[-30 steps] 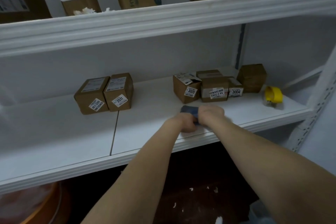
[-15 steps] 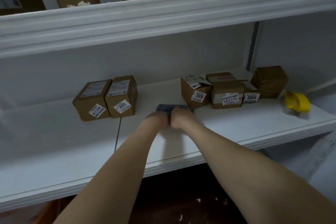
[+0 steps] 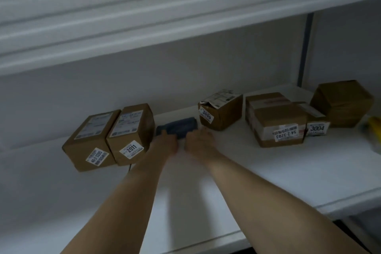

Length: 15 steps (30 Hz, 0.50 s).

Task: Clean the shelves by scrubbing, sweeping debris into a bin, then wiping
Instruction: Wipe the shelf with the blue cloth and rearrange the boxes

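Shelf (image 3: 268,171) scrub looks underway: we've got left hand (image 3: 165,145) and right hand (image 3: 199,144) pressed on the blue pad (image 3: 178,127), grip unclear, and next we'd probably push it deeper between box 2011 (image 3: 132,132) and box 3005 (image 3: 221,111).

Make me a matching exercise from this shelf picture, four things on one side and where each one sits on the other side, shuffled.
Things
1. blue cloth
2. box labelled 2011
3. box labelled 3005
4. yellow object

Places
A. far right edge of the view
B. just beyond the left hand and right hand, between two boxes
C. second box from the left
D. just right of the cloth, torn label on top

Pairs: 1-B, 2-C, 3-D, 4-A
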Each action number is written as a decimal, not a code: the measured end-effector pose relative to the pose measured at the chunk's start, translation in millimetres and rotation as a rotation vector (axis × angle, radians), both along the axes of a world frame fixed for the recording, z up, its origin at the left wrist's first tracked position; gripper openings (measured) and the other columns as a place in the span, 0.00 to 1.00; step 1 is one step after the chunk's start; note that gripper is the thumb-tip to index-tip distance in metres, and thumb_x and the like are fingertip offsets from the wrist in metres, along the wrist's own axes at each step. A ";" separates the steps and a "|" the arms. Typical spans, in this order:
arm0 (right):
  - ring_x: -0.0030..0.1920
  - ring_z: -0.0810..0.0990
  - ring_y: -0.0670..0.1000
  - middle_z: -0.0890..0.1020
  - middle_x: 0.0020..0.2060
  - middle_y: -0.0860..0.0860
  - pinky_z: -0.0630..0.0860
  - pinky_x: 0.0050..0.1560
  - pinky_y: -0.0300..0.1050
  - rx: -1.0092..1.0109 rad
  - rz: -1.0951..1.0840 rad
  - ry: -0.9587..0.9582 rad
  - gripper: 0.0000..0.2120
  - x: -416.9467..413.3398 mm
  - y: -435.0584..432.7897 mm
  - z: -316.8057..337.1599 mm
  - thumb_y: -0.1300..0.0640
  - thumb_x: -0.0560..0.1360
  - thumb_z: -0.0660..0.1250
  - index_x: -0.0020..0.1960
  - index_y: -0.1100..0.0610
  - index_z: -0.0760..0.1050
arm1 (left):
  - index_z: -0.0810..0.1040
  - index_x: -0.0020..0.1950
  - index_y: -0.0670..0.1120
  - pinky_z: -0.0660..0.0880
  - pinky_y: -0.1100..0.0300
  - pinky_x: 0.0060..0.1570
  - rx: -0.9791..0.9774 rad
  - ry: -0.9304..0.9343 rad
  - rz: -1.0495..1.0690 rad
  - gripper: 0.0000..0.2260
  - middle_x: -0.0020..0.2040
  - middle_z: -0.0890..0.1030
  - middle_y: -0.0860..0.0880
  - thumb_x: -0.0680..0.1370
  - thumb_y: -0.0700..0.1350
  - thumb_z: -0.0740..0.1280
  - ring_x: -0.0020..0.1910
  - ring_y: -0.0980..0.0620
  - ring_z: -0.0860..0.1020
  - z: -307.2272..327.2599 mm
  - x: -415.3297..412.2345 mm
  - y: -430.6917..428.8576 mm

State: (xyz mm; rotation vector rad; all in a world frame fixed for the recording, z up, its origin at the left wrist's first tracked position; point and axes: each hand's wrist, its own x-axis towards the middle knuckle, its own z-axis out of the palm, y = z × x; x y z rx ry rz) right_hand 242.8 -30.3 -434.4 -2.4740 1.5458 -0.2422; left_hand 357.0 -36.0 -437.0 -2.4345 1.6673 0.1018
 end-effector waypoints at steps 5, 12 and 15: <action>0.74 0.56 0.59 0.63 0.74 0.55 0.54 0.72 0.53 0.057 0.072 0.085 0.22 22.4 -35.7 2.1 0.52 0.82 0.54 0.74 0.57 0.63 | 0.57 0.76 0.44 0.68 0.50 0.67 0.033 -0.022 0.024 0.22 0.75 0.58 0.41 0.82 0.43 0.54 0.71 0.41 0.65 -13.8 35.2 -43.9; 0.76 0.51 0.61 0.56 0.77 0.54 0.49 0.73 0.58 0.056 0.091 0.059 0.24 32.6 -60.3 -1.5 0.52 0.82 0.52 0.77 0.56 0.55 | 0.65 0.71 0.39 0.65 0.53 0.68 0.009 0.075 -0.012 0.17 0.71 0.67 0.40 0.83 0.40 0.52 0.69 0.42 0.67 -23.9 54.9 -78.9; 0.73 0.59 0.61 0.65 0.73 0.55 0.53 0.72 0.58 0.067 0.030 0.053 0.23 37.3 -61.3 -2.4 0.54 0.80 0.55 0.74 0.56 0.62 | 0.69 0.68 0.41 0.68 0.52 0.65 -0.054 0.042 -0.015 0.16 0.67 0.72 0.40 0.82 0.43 0.54 0.66 0.41 0.71 -13.5 47.5 -65.5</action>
